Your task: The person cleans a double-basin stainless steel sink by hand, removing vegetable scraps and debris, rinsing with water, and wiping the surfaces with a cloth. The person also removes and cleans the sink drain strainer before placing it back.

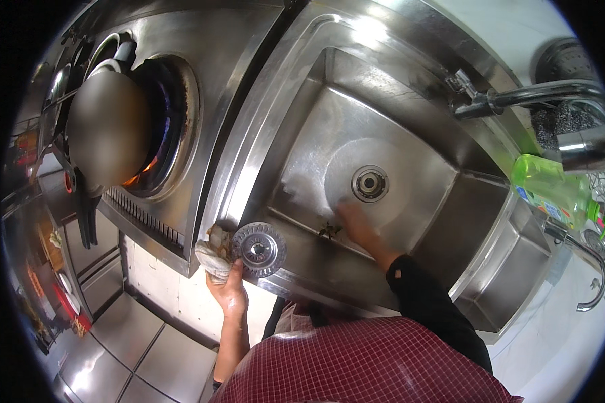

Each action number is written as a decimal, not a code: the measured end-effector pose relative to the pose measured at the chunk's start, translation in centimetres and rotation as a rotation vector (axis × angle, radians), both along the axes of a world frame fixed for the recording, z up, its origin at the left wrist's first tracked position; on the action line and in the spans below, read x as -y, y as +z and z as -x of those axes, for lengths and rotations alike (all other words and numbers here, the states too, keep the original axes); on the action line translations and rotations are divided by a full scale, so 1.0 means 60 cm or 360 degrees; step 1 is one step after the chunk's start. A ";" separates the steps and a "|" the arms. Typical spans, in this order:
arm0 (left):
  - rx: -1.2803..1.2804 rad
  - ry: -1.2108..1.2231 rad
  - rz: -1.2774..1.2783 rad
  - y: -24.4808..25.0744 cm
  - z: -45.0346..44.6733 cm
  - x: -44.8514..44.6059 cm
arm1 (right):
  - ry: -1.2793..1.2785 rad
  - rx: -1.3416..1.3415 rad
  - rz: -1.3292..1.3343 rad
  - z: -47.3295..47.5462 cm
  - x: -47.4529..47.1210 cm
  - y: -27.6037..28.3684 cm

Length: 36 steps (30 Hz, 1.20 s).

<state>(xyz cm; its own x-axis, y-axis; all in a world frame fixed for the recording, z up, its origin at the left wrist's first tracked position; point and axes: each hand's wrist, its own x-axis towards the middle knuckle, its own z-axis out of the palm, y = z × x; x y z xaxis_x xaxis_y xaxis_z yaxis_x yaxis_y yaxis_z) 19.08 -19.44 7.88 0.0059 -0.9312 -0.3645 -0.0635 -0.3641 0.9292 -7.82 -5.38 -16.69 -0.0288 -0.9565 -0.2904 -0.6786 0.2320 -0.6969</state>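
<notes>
My left hand [229, 292] grips a pale, stained cloth [216, 254] and a round metal sink strainer [258, 249], held over the near left rim of the steel sink [302, 126]. The strainer's perforated side faces up. Down in the basin, my right hand [355, 219] is smeared by motion, so its fingers cannot be made out. It is just short of the uncovered drain [369, 184]. Some dark green leaf scraps [329, 230] lie to its left by the basin's near wall.
Left of the sink, flames burn on a gas burner [181, 126]; a blurred patch hides most of the vessel there. A chrome faucet [494, 101] juts over the far right rim. Beside it stands a green detergent bottle [552, 189]. A smaller basin [509, 272] adjoins at right.
</notes>
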 end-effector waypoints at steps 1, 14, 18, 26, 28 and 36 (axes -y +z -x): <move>0.0028 0.0033 -0.0029 -0.001 0.001 -0.001 | -0.0088 0.0092 -0.0071 0.004 0.010 0.003; 0.0069 0.0043 -0.0014 0.008 0.012 0.001 | 0.0925 0.0058 -0.0197 -0.062 0.058 0.014; 0.0058 0.0008 0.0029 0.008 0.011 0.003 | 0.0937 0.0112 -0.0235 -0.075 0.040 0.013; 0.0016 0.0003 0.0041 -0.002 0.006 0.006 | 0.1235 0.0182 -0.0582 -0.061 0.037 0.070; 0.0020 -0.0009 0.0025 -0.002 0.005 0.007 | 0.1191 0.0344 -0.0644 -0.044 0.034 0.127; -0.0137 -0.0146 0.0084 -0.013 -0.003 0.017 | 0.0727 0.0636 -0.0561 -0.004 -0.025 0.346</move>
<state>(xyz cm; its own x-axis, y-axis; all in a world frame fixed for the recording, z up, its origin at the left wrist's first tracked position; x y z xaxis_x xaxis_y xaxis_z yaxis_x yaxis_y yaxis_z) 19.26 -20.44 7.13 -0.1093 -0.9442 -0.3106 -0.0137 -0.3110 0.9503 -7.61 -3.88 4.05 0.5271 -0.6942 -0.4901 -0.4695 0.2428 -0.8489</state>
